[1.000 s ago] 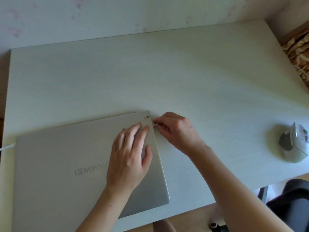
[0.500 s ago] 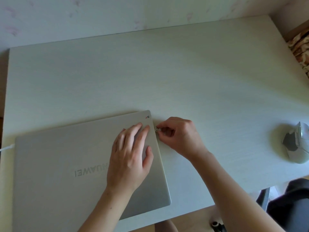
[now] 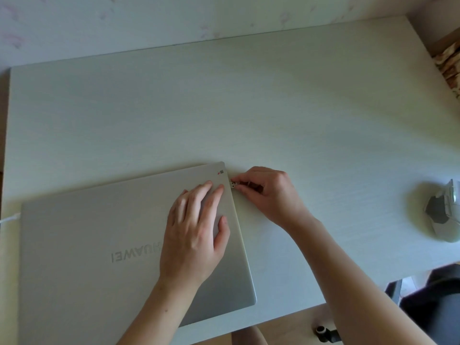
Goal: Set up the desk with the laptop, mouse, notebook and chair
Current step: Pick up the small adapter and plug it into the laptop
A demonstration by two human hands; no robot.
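Observation:
A closed silver laptop lies at the near left of the pale desk, logo facing me. My left hand rests flat on its lid near the right edge, fingers spread. My right hand pinches a small USB plug against the laptop's right side, near the far corner. A grey and white mouse sits at the desk's right edge. Part of a dark chair shows at the lower right. No notebook is in view.
A white cable runs into the laptop's left side. The wall stands behind the desk's far edge. A patterned fabric lies beyond the right corner. A small dark object sits on the floor below the desk's front edge.
My right hand has shifted slightly along the laptop's right edge with the small plug still pinched. The left hand has stayed flat on the lid. The camera view has drifted a little.

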